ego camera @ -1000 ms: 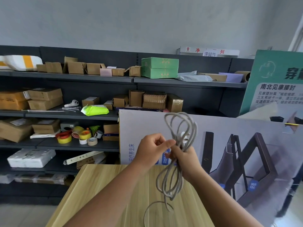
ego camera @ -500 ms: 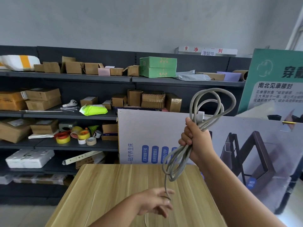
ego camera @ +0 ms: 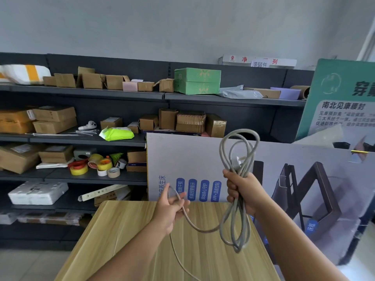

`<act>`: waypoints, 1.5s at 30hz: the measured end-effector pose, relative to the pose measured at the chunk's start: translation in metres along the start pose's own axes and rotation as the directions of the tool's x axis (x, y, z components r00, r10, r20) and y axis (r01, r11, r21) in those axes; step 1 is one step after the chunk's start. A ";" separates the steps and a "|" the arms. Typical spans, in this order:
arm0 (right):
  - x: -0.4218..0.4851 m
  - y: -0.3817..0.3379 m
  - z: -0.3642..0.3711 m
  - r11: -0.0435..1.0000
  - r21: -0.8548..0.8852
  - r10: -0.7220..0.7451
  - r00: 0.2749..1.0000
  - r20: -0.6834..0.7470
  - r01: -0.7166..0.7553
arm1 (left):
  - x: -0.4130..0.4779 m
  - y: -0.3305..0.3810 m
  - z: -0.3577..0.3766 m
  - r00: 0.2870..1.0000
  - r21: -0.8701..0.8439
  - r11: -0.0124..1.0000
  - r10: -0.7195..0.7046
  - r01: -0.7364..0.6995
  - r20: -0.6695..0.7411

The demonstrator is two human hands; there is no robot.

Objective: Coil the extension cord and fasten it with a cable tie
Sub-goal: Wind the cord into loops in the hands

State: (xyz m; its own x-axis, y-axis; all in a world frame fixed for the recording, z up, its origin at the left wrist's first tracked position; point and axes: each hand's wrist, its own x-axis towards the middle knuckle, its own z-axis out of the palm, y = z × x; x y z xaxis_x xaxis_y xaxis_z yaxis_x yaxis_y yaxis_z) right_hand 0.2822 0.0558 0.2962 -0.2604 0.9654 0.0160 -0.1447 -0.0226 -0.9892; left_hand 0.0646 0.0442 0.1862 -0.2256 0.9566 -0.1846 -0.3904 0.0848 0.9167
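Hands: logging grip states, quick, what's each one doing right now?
Left hand: loosely closed on the cord's free strand.
Right hand: fist shut around the gathered coils.

One cord (ego camera: 235, 199), two hands (ego camera: 240, 191)

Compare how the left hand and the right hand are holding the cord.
The right hand is fisted around the bundled loops of the cord, raised higher. The left hand sits lower, fingers loose, holding a single strand that trails off below. Both grip the same grey cord above the wooden table.
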 end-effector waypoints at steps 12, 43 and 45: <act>-0.005 0.024 0.040 0.986 -0.136 -0.093 0.996 0.008 0.093 | -0.057 0.048 0.071 0.758 0.745 0.246 0.430 -0.620 0.490; -0.006 -0.012 -0.011 0.953 -0.240 -0.229 0.960 -0.164 0.187 | -0.037 0.071 0.037 0.858 0.331 0.815 0.513 -0.476 -0.028; -0.010 -0.006 -0.002 0.961 -0.232 -0.179 0.978 -0.104 0.151 | -0.048 0.088 0.053 0.848 0.300 0.804 0.530 -0.513 0.029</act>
State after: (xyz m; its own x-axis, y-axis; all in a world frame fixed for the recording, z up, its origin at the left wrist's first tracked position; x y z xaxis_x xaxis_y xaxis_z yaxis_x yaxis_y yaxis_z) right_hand 0.2874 0.0465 0.3013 -0.1299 0.9755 0.1773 0.0437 0.1843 -0.9819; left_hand 0.0885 0.0204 0.2948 -0.3717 0.8640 0.3395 0.0697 -0.3387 0.9383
